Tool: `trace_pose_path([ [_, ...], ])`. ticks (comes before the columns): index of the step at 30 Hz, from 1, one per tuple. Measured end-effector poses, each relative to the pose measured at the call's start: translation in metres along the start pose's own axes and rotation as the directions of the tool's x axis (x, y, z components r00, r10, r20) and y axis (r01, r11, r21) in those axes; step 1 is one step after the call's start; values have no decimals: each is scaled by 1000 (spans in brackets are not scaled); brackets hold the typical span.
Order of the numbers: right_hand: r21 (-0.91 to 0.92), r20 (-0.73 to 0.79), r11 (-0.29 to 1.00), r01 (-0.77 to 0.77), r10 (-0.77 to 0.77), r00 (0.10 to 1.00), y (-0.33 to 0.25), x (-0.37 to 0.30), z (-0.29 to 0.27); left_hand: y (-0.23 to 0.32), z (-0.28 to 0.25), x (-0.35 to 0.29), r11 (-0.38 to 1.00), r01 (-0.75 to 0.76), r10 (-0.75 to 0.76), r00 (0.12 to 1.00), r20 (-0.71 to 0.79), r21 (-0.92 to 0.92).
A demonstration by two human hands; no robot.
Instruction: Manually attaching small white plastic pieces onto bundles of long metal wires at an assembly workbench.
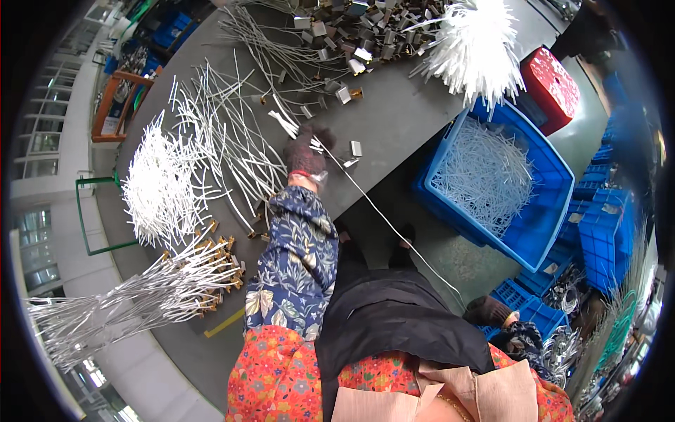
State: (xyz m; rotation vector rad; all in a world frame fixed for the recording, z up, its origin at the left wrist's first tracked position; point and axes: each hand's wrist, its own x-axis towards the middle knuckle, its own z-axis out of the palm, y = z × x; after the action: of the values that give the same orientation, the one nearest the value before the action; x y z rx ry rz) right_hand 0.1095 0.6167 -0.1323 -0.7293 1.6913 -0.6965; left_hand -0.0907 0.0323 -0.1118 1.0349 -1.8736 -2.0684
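Note:
My left hand, in a dark knitted glove, is closed over the grey table. Several short white sleeves stick out of its fingers. A long thin white wire runs from this hand down across my lap toward my right hand. That gloved hand is low at my right side with its fingers curled, and the wire's end reaches it. Just right of my left hand lies a small silver metal box. Loose white wires spread over the table to the left.
A heap of metal boxes and a bundle of white sleeves lie at the far side. White strands fill a blue bin at right, near a red-topped stool. Wires with brass-coloured ends lie at left.

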Motion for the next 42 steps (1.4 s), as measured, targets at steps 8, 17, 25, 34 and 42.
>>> trace_pose_path([
  [8, 558, -23, 605, -568, 695, 718, -95, 1, -41, 53, 9, -24, 816, 89, -40, 994, 98, -571],
  [17, 488, -38, 698, -524, 617, 786, -102, 27, -45, 98, -22, -34, 617, 29, 12, 999, 46, -786],
  [25, 515, -55, 674, -530, 643, 764, -111, 29, -58, 109, -30, -52, 864, -117, 128, 992, -12, -490],
  [34, 577, -127, 680, -452, 622, 773, -115, 52, -59, 59, -6, -108, 997, 76, -52, 859, 509, -26],
  [42, 331, -265, 870, -365, 457, 849, -129, 97, -85, 88, -55, -114, 829, -401, 377, 916, 139, 391],
])
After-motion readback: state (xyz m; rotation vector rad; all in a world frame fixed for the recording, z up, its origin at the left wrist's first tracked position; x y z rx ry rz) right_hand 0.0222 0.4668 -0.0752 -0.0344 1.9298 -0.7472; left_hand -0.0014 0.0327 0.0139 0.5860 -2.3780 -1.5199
